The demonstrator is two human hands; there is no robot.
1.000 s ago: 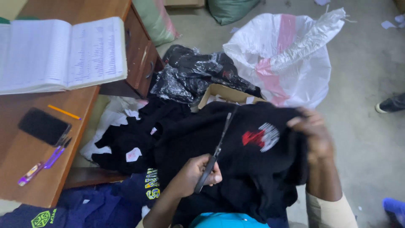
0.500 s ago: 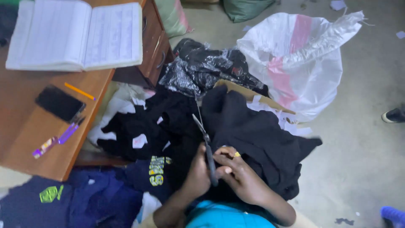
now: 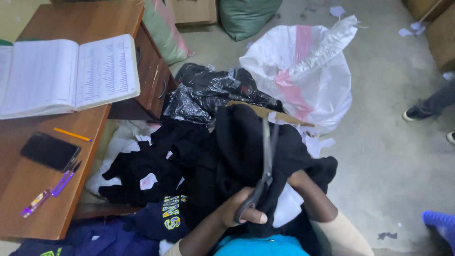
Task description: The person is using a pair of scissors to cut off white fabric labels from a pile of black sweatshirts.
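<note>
My left hand (image 3: 237, 209) grips the handles of dark scissors (image 3: 268, 147), whose blades point away from me over a black garment (image 3: 237, 137) bunched on my lap. My right hand (image 3: 301, 182) is mostly buried in that garment's right side and holds the cloth; only the wrist and forearm show. A white patch of cloth or paper (image 3: 286, 208) sits beside the scissor handles. More dark clothes (image 3: 142, 170) with small white tags lie to the left, and a navy piece with yellow lettering (image 3: 167, 217) lies below them.
A wooden desk (image 3: 28, 199) on the left carries an open ledger (image 3: 61, 76), a black phone (image 3: 50, 150), an orange pencil (image 3: 72, 134) and a purple pen (image 3: 52, 189). Beyond lie a black plastic bag (image 3: 208, 90) and a white sack (image 3: 308, 71). Another person's shoe (image 3: 417, 114) stands at the right.
The garment has been turned and bunched, and its red print is gone from view. My right hand left the scissor handles and went into the cloth at the right. The blades now point straight away.
</note>
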